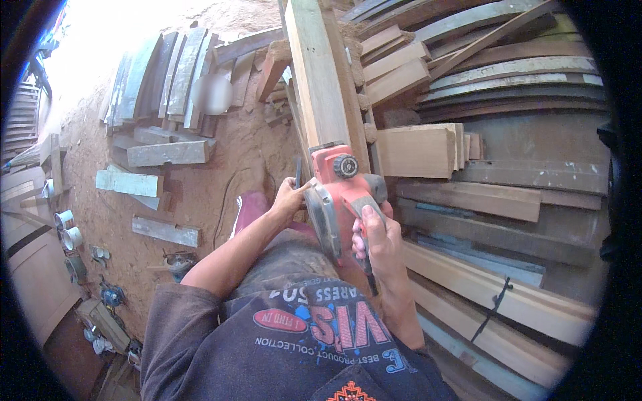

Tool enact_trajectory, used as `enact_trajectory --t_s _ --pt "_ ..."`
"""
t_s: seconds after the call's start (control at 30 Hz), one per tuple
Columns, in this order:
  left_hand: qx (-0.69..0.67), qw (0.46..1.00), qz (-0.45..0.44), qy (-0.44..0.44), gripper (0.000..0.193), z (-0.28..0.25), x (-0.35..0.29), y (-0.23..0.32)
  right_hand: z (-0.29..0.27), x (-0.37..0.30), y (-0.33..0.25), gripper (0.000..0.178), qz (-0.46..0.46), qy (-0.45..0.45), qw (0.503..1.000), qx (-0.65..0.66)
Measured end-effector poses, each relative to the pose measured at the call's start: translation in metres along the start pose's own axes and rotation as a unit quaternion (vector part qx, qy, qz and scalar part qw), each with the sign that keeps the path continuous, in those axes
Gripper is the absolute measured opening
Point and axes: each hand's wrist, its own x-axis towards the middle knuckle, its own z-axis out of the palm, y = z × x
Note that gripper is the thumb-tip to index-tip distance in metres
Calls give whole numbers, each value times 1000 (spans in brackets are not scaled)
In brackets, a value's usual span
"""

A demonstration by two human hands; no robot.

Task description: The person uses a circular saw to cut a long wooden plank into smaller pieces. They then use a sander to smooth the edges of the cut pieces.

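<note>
A red electric planer (344,190) with a black front knob sits on the near end of a long pale wooden board (319,80). My right hand (378,237) is wrapped round the planer's rear handle, thumb on top. At the planer's left side, my left hand (289,202) is closed with its fingers curled beside the board's edge. A thin dark piece (298,170) sticks up by those fingers; what it is I cannot make out. The planer's base and the wood under it are partly hidden by its body.
Stacked planks (414,152) and long boards (495,281) crowd the right side. Short offcuts (167,154) lie on the dirt floor (221,174) to the left, with a dark cord (224,200) near my foot. Cans (70,237) stand at the far left.
</note>
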Motion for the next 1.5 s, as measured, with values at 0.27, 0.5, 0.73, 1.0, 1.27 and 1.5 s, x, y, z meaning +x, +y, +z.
enact_trajectory --t_s 0.27,0.5,0.73,1.0,1.27,1.5 --pt "-8 999 -13 -43 35 -7 5 -5 13 37 -25 48 -40 6 999 -10" --pt "33 999 -25 1 59 2 -13 23 39 103 -84 58 -96 -4 994 -43" --pt "50 997 -64 -2 50 -1 -20 38 56 182 -138 69 -179 -49 982 -27" --pt "29 999 -20 -7 66 -10 14 49 -10 17 -16 55 -80 -19 994 -70" --pt "-1 999 6 -39 65 -13 34 39 -30 -49 28 47 32 13 998 -43" --pt "4 999 -20 -31 62 -12 28 48 -9 2 -12 49 8 5 999 -34"
